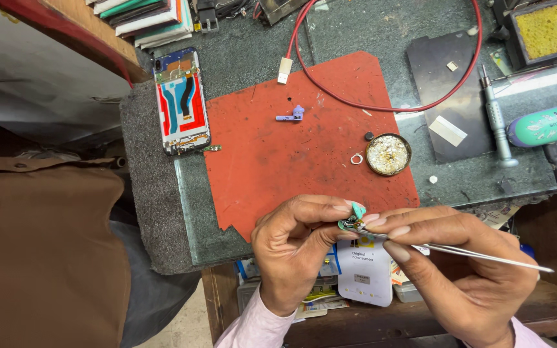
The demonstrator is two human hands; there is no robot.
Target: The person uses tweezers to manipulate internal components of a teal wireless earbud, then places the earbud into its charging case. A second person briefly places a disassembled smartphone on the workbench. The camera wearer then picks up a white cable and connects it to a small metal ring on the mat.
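My left hand (294,248) pinches a tiny green circuit part (354,217) between thumb and forefinger, just past the near edge of the red work mat (291,154). My right hand (465,270) grips thin metal tweezers (485,254), whose tips touch that part. The tweezers' long end points right. Both hands hover over the bench's front edge, fingertips almost meeting.
An opened phone (181,101) lies at the mat's left. On the mat sit a small purple part (293,115), a metal ring (356,158) and a round tin (388,154). A red cable (381,106) loops behind. A screwdriver (496,119), a teal tool handle (546,125) and a yellow sponge tray (546,27) lie right.
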